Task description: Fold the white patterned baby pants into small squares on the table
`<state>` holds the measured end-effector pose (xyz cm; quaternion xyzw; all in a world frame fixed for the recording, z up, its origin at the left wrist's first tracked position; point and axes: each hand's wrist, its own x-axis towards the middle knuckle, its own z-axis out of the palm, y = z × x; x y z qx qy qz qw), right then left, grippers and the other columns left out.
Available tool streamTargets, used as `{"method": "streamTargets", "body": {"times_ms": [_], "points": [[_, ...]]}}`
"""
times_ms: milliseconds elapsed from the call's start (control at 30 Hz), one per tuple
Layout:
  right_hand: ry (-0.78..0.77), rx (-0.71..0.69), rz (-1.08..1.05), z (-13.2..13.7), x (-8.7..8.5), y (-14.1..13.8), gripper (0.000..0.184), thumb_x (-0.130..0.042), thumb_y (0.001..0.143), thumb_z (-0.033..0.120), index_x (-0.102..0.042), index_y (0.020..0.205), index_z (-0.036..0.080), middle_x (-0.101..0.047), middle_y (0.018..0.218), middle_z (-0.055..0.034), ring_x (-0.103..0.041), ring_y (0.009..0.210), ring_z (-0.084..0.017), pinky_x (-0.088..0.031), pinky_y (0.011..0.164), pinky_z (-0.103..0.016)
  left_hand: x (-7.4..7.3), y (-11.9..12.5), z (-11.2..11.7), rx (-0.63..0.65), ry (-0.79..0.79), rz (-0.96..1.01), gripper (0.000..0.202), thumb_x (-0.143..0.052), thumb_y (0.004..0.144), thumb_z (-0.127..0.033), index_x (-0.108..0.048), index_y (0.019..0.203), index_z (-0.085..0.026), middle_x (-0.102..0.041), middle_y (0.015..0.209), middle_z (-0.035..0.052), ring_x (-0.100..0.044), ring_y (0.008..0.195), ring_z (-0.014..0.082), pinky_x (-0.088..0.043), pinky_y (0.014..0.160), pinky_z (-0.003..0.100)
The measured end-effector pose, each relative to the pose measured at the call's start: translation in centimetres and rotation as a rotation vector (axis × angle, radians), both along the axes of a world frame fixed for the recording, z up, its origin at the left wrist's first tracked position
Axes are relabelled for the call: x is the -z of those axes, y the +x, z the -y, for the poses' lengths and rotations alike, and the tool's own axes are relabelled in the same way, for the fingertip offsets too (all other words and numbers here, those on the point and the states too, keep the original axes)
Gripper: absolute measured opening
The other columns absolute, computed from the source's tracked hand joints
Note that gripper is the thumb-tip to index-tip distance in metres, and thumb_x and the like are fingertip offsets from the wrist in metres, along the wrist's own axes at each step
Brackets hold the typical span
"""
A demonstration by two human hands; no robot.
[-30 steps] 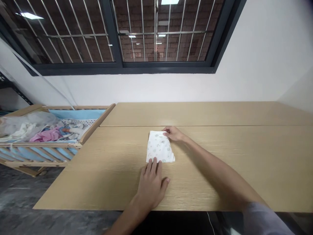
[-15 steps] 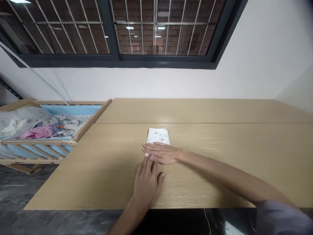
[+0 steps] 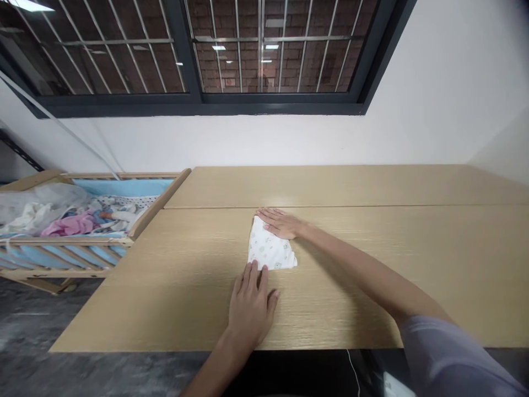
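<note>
A small folded white cloth (image 3: 270, 249) with a faint grey print lies flat on the wooden table (image 3: 372, 253). Its shape narrows toward the far end, and its layers fan out a little at the near right corner. My right hand (image 3: 281, 223) lies flat over the cloth's far right edge, fingers stretched out to the left. At the near left edge, the fingertips of my left hand (image 3: 250, 300) rest on the cloth, with the fingers straight and the thumb apart. Neither hand grips anything.
Left of the table stands a wooden crib (image 3: 159, 207) with blue lining, holding a pink cloth (image 3: 70, 224) and other crumpled fabrics. A white wall and a barred window (image 3: 264, 102) rise behind the table. Below its front edge hangs a white cable (image 3: 353, 369).
My right hand has moved away from me, from the cloth's near part to its far edge. More of the cloth shows, and its near right corner now spreads out. My left hand stays nearly still.
</note>
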<state>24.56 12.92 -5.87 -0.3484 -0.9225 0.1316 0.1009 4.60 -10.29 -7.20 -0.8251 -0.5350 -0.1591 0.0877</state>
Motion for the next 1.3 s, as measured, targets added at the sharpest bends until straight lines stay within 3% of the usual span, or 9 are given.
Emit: {"method": "streamTargets", "body": {"times_ms": [100,233,400,500,633,733,900,1033,1300], "points": [[0.001,0.028,-0.002,-0.1,-0.3,-0.1,0.061,-0.035,0.104,0.050,-0.029,0.160,0.025,-0.021,0.167,-0.0044,-0.017,0.155,-0.023,-0.010,0.128,-0.044,-1.1,-0.6,-1.3,0.049,-0.038,-0.025,0.043,-0.044,0.101,-0.039,-0.057,0.135,-0.015,-0.058,0.143,0.0187,-0.054,0.132,0.0329,-0.048,0.102,0.049],[0.020,0.086,-0.071,2.1,-3.4,0.4,0.065,-0.030,0.104,0.056,-0.023,0.161,0.025,-0.018,0.168,-0.0063,-0.016,0.155,-0.026,-0.013,0.127,-0.047,-3.3,-2.7,-3.9,0.204,-0.107,-0.082,0.028,-0.041,0.102,-0.021,-0.063,0.119,-0.020,-0.071,0.119,0.0102,-0.064,0.112,0.0252,-0.047,0.098,0.043],[0.085,0.106,-0.115,9.2,-6.9,1.9,0.058,-0.043,0.100,0.058,-0.052,0.144,0.021,-0.058,0.137,-0.0157,-0.054,0.127,-0.031,-0.043,0.108,-0.049,-5.1,-5.5,-6.8,0.368,-0.027,-0.248,0.021,-0.048,0.097,-0.010,-0.065,0.102,-0.020,-0.070,0.104,0.0085,-0.063,0.100,0.0243,-0.043,0.094,0.041],[0.047,0.081,-0.052,13.6,-5.8,2.4,0.051,-0.053,0.096,0.058,-0.064,0.129,0.021,-0.065,0.118,-0.0140,-0.063,0.105,-0.030,-0.052,0.092,-0.046,-5.3,-5.9,-7.6,0.471,-0.008,-0.330,0.022,-0.049,0.093,-0.005,-0.064,0.101,-0.020,-0.069,0.102,0.0081,-0.062,0.098,0.0241,-0.042,0.094,0.040],[0.141,0.122,-0.021,17.2,-3.2,2.1,0.033,-0.049,0.101,0.038,-0.066,0.122,0.020,-0.066,0.122,-0.0148,-0.061,0.111,-0.030,-0.048,0.098,-0.049,-4.9,-5.5,-7.4,0.452,0.008,-0.339,0.026,-0.044,0.091,-0.001,-0.063,0.095,-0.019,-0.069,0.097,0.0087,-0.062,0.094,0.0243,-0.039,0.097,0.042],[0.168,0.194,-0.039,18.3,-3.3,1.7,0.027,-0.044,0.101,0.024,-0.068,0.111,0.019,-0.069,0.111,-0.0141,-0.064,0.105,-0.029,-0.046,0.098,-0.049,-5.2,-5.0,-6.9,0.394,-0.008,-0.254,0.025,-0.040,0.095,-0.007,-0.060,0.089,-0.020,-0.068,0.087,0.0060,-0.061,0.086,0.0224,-0.037,0.096,0.043],[0.034,0.323,-0.259,17.0,-5.9,1.6,0.019,-0.043,0.095,0.019,-0.062,0.097,0.020,-0.069,0.097,-0.0101,-0.063,0.093,-0.025,-0.048,0.085,-0.039,-8.0,-3.7,-7.6,0.205,-0.118,-0.012,0.020,-0.039,0.097,-0.021,-0.059,0.094,-0.021,-0.070,0.095,0.0062,-0.062,0.093,0.0230,-0.036,0.093,0.042],[-0.033,0.408,-0.429,12.6,-6.0,1.2,0.021,-0.038,0.098,0.027,-0.057,0.091,0.020,-0.066,0.093,-0.0074,-0.061,0.084,-0.021,-0.047,0.076,-0.032,-9.7,-2.3,-10.7,-0.001,-0.192,0.083,0.022,-0.039,0.096,-0.023,-0.061,0.097,-0.020,-0.071,0.108,0.0093,-0.063,0.103,0.0253,-0.038,0.092,0.042],[-0.016,0.563,-0.518,4.3,-1.8,0.0,0.014,-0.050,0.094,0.029,-0.059,0.094,0.018,-0.068,0.090,-0.0067,-0.060,0.082,-0.019,-0.045,0.075,-0.029,-5.9,-1.4,-16.6,-0.174,-0.218,0.083,0.033,-0.032,0.099,-0.018,-0.063,0.108,-0.014,-0.068,0.115,0.0183,-0.064,0.108,0.0300,-0.042,0.094,0.045]]}}
